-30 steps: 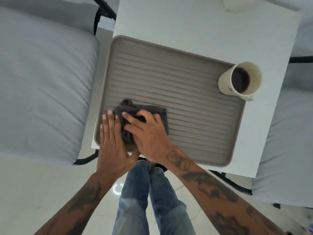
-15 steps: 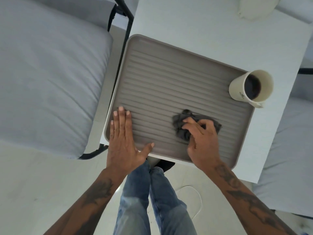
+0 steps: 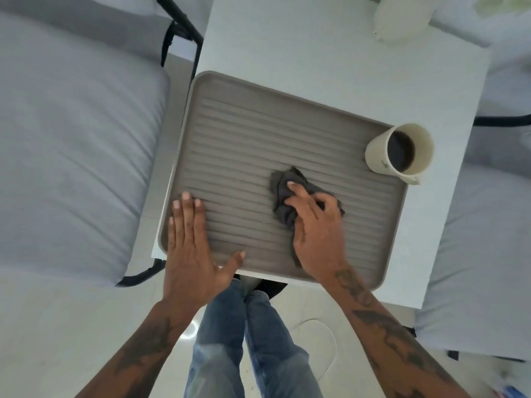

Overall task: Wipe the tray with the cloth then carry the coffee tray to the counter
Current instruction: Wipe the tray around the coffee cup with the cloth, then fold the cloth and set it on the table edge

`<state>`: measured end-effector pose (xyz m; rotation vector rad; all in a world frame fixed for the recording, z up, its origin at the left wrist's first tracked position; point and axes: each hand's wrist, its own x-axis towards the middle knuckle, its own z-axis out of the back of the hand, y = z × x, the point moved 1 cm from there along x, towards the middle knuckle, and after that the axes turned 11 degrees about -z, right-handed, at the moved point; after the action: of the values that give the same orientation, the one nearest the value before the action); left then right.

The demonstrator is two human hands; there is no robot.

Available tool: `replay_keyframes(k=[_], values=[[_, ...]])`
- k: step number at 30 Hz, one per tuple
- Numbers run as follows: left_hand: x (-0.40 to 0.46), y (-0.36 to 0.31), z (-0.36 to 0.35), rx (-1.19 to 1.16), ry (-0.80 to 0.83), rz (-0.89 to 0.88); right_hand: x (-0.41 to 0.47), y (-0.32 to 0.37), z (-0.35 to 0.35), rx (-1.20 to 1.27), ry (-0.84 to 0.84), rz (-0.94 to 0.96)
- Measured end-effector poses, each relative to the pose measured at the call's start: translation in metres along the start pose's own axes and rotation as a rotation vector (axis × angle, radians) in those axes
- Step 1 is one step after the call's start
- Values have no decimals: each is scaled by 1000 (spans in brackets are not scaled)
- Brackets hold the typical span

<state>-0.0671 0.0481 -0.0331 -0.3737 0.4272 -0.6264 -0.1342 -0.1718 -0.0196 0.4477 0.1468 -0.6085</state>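
Tray [image 3: 247,139], grey-brown with raised ribs running side to side, lies flat on a white table [image 3: 316,53], turned a little askew to the table edges; its near left corner sits at the table's near left corner.

Head view, looking straight down:

Left hand [image 3: 192,251] lies palm down on the tray's near left area. Fingers straight and close together, thumb spread out to the side along the near rim. It grips nothing; it presses flat on the ribs.

Right hand [image 3: 316,231] is on the tray's middle right part, fingers curled and bunched over a dark grey cloth [image 3: 283,191]. Cloth is crumpled, held down against the ribs under the fingertips and palm; a loose fold sticks out beyond the fingers on the far side. Both forearms are bare and tattooed.

Cream mug [image 3: 399,152] with dark coffee stands upright at the tray's far right corner, its handle pointing toward the near right. Whether its base rests wholly inside the rim cannot be told. Cloth and mug are near but apart.

A pale rounded object [image 3: 402,15] stands at the table's far edge, cut off by the frame. Grey cushioned seats [image 3: 71,153] on dark frames flank the table left and right. Blue jeans [image 3: 244,340] show below, over a pale glossy floor.
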Motion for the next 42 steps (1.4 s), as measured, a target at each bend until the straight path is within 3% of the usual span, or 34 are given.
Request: replay_keyframes(k=[4,9,11,16,20,24,27,29,33,42], values=[[-1,-1,-1,-3,-4,2,-26,-20,5,39,42,-62],[-2,1,-7,31,1,-10,-45,28,-24,105,235,231],[-2,5,-10,46,16,-18,-45,46,-26,132,298,266],[1,5,-11,4,25,13,-48,17,-13,185,201,150],[4,1,-5,-63,-31,29,-56,-9,13,496,48,-106],[8,-46,10,-115,-232,111,-35,-10,13,290,-11,-328],[15,-78,3,-61,-123,119,-16,2,8,165,128,-273],[24,-74,-9,-154,-63,174,-8,8,6,230,215,-288],[34,-60,-11,-462,-43,340,-11,11,1,307,179,-290],[36,-29,9,-471,-36,329,-7,36,-7,323,198,-280]])
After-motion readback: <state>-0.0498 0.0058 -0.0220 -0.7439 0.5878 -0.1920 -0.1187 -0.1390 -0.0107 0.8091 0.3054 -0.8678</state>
